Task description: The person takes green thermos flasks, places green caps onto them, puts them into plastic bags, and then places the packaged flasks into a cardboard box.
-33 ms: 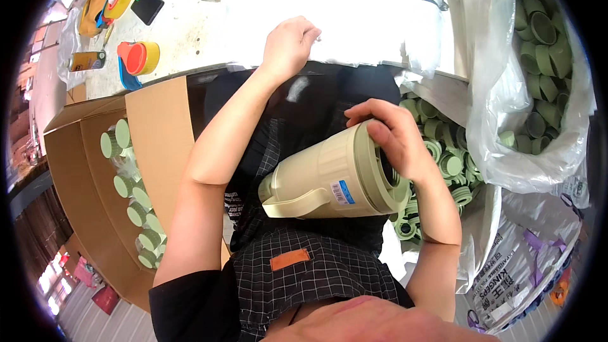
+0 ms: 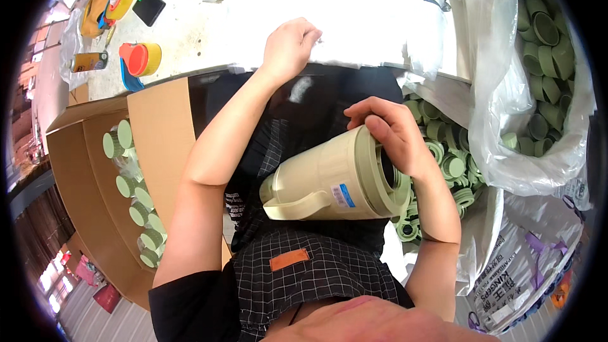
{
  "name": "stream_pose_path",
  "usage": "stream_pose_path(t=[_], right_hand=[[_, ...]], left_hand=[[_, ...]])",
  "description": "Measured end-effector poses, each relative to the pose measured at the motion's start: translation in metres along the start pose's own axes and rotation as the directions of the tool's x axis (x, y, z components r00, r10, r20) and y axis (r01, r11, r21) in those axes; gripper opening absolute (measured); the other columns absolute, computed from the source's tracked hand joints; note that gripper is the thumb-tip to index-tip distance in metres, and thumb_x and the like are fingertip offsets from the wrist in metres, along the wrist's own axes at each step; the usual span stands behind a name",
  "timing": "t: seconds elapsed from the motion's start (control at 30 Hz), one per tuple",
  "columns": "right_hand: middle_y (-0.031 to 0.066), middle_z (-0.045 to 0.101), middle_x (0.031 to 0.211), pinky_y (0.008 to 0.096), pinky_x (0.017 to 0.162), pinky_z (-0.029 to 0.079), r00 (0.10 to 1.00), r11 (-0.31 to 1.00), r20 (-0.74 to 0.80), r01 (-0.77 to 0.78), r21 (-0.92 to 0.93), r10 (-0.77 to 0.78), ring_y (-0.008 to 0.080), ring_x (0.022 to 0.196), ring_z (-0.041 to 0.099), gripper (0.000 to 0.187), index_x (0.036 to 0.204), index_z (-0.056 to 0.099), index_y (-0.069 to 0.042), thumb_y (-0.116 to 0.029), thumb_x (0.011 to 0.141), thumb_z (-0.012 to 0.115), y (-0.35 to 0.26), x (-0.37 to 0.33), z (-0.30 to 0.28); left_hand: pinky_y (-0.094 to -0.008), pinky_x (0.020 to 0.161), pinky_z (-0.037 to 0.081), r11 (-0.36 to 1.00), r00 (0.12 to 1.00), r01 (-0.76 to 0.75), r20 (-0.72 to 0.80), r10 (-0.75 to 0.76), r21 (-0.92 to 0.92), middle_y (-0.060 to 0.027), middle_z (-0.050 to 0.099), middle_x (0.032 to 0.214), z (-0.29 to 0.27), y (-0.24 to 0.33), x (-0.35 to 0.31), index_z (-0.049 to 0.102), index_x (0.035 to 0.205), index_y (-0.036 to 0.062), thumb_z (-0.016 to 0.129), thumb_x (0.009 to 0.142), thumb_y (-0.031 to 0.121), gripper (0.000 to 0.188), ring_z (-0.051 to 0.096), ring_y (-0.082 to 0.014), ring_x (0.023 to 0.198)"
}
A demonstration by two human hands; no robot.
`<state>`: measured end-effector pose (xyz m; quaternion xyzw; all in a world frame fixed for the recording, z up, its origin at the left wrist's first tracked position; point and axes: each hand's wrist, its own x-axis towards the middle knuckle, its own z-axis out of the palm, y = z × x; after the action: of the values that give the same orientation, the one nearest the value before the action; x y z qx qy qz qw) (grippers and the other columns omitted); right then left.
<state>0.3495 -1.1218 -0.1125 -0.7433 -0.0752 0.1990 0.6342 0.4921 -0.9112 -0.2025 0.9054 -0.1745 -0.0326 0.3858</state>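
A pale green thermos jug [image 2: 310, 174] lies sideways across my lap, its handle toward my body and a blue-and-white label on its side. Its wide ringed end, with a dark opening, faces right. My right hand [image 2: 392, 130] is bent over the far side of that end, thumb against the rim and fingers curled beyond it, holding the jug. At the near edge of the white table [image 2: 209, 38], my left hand [image 2: 290, 49] rests with its fingers curled in. Glare and the fingers hide whatever it may hold.
At left, a cardboard box [image 2: 82, 196] contains several green-lidded pieces [image 2: 125, 187]. A plastic bag [image 2: 500, 145] of green cups [image 2: 544, 28] stands right, above green ring-shaped parts [image 2: 453, 168]. On the table are a phone [image 2: 149, 7], a tape dispenser [image 2: 140, 59] and a can [image 2: 88, 61].
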Motion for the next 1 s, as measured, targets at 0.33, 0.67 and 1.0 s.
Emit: stream_pose_path(t=[0.33, 0.67, 1.0], right_hand=[[0.0052, 0.068, 0.085, 0.0246, 0.071, 0.053, 0.894, 0.985, -0.438, -0.021, 0.172, 0.095, 0.0112, 0.075, 0.064, 0.017, 0.101, 0.065, 0.001, -0.014, 0.093, 0.067, 0.01, 0.031, 0.014], [0.0072, 0.069, 0.086, 0.0297, 0.074, 0.054, 0.609, 0.94, -0.773, 0.338, 0.053, -0.176, 0.0134, 0.081, 0.065, 0.007, 0.088, 0.063, -0.003, 0.004, 0.088, 0.063, 0.062, 0.014, -0.024], [0.0155, 0.064, 0.098, 0.0357, 0.073, 0.054, 0.306, 0.928, -0.876, 0.112, -0.356, -0.373, 0.0249, 0.084, 0.063, 0.033, 0.121, 0.051, 0.002, -0.023, 0.099, 0.05, 0.085, -0.057, 0.083]], left_hand=[[-0.0292, 0.08, 0.052, 0.747, 0.997, 0.047, 0.079, 0.007, -0.663, -0.0117, 0.071, 0.096, -0.014, 0.084, -0.051, 0.062, 0.09, -0.0019, 0.051, 0.103, 0.022, 0.03, 0.064, -0.0141, 0.085], [-0.0267, 0.06, 0.045, 0.061, 0.974, 0.19, 0.196, 0.118, -0.98, -0.0026, 0.053, 0.064, -0.061, 0.074, -0.069, 0.048, 0.079, 0.0083, 0.049, 0.104, 0.027, 0.031, 0.053, -0.009, 0.064], [-0.03, 0.068, 0.046, 0.824, 0.999, -0.027, 0.005, 0.037, -0.565, -0.0066, 0.057, 0.087, -0.089, 0.104, -0.119, 0.06, 0.102, 0.0035, 0.071, 0.081, 0.007, 0.023, 0.055, -0.0164, 0.075]])
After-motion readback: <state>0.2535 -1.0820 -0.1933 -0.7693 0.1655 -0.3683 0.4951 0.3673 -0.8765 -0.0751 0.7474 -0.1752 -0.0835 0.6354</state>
